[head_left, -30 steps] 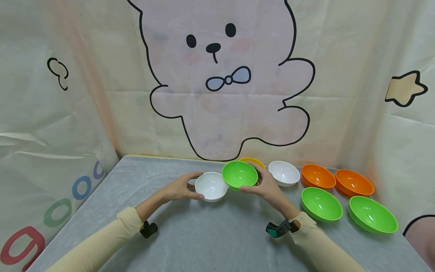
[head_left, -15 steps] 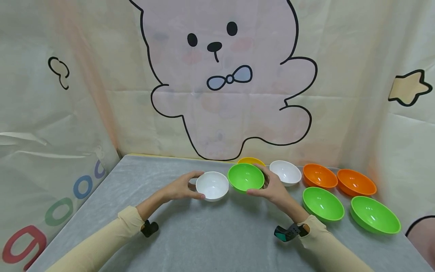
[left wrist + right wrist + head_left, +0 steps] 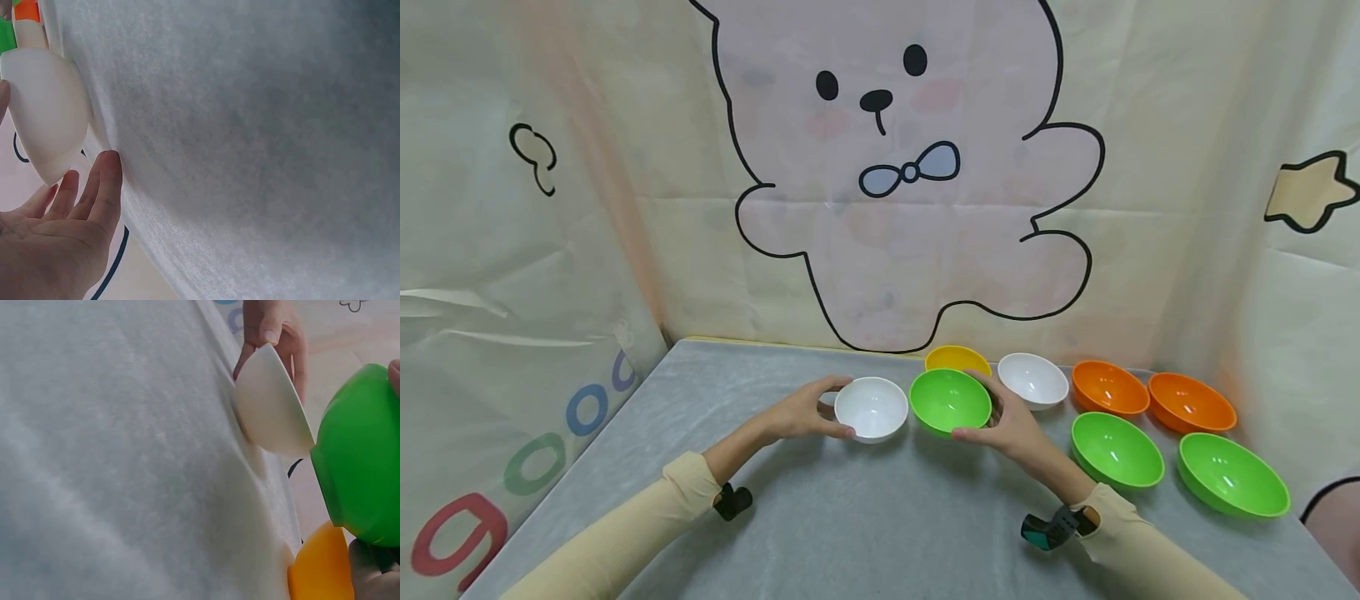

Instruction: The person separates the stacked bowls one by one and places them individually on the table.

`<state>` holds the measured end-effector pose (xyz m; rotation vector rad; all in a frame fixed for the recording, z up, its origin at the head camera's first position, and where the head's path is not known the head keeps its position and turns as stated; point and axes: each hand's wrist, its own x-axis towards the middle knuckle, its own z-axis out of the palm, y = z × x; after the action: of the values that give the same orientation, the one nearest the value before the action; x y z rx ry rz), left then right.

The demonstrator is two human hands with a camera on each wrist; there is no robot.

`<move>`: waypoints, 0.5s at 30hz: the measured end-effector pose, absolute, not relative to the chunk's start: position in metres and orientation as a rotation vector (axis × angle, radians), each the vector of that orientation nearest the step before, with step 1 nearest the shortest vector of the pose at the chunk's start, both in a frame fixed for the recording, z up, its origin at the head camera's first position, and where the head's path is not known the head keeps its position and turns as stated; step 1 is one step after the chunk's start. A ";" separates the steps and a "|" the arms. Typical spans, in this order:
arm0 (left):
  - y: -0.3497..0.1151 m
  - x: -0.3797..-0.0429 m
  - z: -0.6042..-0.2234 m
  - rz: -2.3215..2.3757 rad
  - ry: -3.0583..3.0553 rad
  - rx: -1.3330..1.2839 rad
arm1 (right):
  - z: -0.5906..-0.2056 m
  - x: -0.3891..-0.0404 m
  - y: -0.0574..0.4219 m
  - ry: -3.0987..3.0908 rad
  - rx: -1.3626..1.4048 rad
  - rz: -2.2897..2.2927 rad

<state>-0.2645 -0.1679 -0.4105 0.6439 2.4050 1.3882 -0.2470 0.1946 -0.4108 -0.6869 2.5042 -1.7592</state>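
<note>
My left hand (image 3: 808, 410) grips the left side of a small white bowl (image 3: 871, 410), thumb at the near rim and fingers round the far side. In the left wrist view that white bowl (image 3: 47, 112) sits close to the grey cloth. My right hand (image 3: 1013, 421) holds a green bowl (image 3: 950, 402) by its right side, thumb near and fingers behind. The right wrist view shows the green bowl (image 3: 365, 456) raised off the cloth, its edge overlapping the white bowl (image 3: 269, 403). A yellow bowl (image 3: 957, 357) stands just behind, partly hidden by the green one.
Right of my right hand stand another white bowl (image 3: 1033, 381), two orange bowls (image 3: 1108, 389) and two larger green bowls (image 3: 1117, 450). Grey cloth (image 3: 865, 517) covers the table, whose back edge meets a printed curtain (image 3: 880, 275).
The green bowl has moved right and slightly nearer in my right hand, away from the white bowl, showing more of the yellow one. My left hand stays on the white bowl.
</note>
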 end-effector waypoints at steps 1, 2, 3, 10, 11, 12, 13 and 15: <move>-0.168 -0.265 -0.410 1.390 2.403 0.648 | -0.411 -0.246 0.196 2.503 -0.685 -1.768; -0.168 -0.265 -0.410 1.391 2.402 0.651 | -0.411 -0.245 0.197 2.501 -0.680 -1.777; -0.167 -0.265 -0.410 1.392 2.401 0.652 | -0.411 -0.243 0.199 2.501 -0.676 -1.786; -0.167 -0.265 -0.411 1.386 2.406 0.659 | -0.414 -0.233 0.216 2.543 -0.611 -1.777; -0.167 -0.265 -0.410 1.386 2.407 0.666 | -0.415 -0.232 0.218 2.544 -0.603 -1.778; -0.167 -0.265 -0.410 1.385 2.409 0.668 | -0.415 -0.230 0.221 2.548 -0.598 -1.774; -0.167 -0.265 -0.410 1.385 2.410 0.666 | -0.416 -0.229 0.223 2.555 -0.585 -1.771; -0.168 -0.265 -0.410 1.382 2.412 0.666 | -0.416 -0.227 0.228 2.566 -0.559 -1.760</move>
<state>-0.2646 -0.1675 -0.4096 0.6662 2.4122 1.3825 -0.2266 0.2276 -0.4161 -0.5587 2.5663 -1.7600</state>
